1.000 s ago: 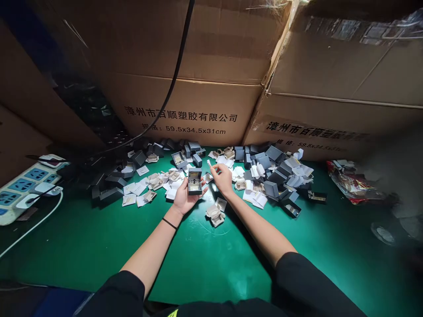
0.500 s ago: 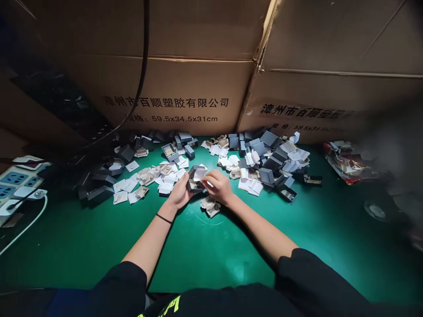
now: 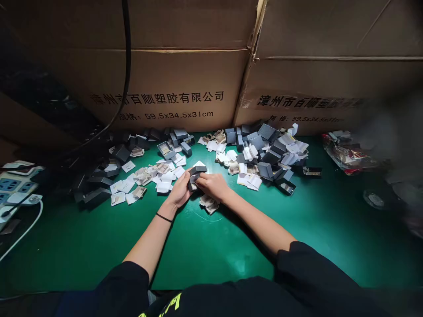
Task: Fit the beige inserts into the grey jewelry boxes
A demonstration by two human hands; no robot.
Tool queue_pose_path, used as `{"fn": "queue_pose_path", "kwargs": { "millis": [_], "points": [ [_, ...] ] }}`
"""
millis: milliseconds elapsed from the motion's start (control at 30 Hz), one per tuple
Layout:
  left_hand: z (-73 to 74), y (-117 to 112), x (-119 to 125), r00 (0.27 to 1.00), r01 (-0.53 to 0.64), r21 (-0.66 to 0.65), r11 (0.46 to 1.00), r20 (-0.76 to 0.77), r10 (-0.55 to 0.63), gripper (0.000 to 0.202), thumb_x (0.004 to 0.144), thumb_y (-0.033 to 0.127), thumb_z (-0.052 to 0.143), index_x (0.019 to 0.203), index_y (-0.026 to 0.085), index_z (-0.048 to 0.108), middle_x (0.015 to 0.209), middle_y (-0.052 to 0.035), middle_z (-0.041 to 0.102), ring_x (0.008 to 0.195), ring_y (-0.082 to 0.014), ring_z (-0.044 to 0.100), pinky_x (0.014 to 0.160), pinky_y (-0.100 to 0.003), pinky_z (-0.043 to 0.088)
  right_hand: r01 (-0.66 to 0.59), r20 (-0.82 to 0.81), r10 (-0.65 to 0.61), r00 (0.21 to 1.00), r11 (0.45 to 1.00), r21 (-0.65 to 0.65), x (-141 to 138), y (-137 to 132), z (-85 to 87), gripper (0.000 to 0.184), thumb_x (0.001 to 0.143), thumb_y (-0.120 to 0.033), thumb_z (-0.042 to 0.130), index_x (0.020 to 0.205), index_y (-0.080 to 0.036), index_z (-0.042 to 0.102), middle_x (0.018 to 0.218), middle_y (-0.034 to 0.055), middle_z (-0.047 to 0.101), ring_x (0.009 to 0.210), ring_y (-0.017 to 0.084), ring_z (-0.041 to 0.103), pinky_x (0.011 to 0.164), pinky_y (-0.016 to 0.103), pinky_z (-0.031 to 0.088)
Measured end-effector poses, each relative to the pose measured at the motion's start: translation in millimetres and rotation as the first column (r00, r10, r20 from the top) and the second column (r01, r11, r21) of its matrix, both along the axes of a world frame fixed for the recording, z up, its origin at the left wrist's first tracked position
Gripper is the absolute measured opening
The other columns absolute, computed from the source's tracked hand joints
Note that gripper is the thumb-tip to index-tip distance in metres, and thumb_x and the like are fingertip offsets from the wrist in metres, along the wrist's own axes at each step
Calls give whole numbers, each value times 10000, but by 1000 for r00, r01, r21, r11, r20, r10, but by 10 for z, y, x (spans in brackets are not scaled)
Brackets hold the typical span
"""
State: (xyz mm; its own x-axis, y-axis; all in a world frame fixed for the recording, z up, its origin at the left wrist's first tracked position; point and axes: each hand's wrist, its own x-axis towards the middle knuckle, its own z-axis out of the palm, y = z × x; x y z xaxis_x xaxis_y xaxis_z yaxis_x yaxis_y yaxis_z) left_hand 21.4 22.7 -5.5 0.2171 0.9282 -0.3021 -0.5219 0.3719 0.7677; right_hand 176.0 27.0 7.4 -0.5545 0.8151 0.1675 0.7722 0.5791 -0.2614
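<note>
Here, grey box (image 3: pixel 194 175), between both hands

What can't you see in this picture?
Head view: inside of the box, covered by the right hand; the left hand holds it.
Head view: power strip, cut by the left edge.
Head view: round thing far right, blurred.
Head view: print on the right carton, smeared.

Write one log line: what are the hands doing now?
left hand: holds small grey box | right hand: grips it too | under: green mat | near: beige inserts
</note>
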Motion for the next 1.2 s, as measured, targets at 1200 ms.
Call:
{"fn": "queue_pose_path", "kwargs": {
  "millis": [1200],
  "points": [
    [34, -2, 16, 999, -13, -64, 998, 29, 15, 216, 915, 297, 565, 1057, 149, 630, 778, -27, 652, 641, -111, 581, 637, -236, 519, 154, 14, -158, 987, 973, 170, -124, -3, 23, 331, 988, -361, 419, 866, -198, 679, 815, 21, 692, 672, 107, 599, 483, 281, 171]
  ]
}}
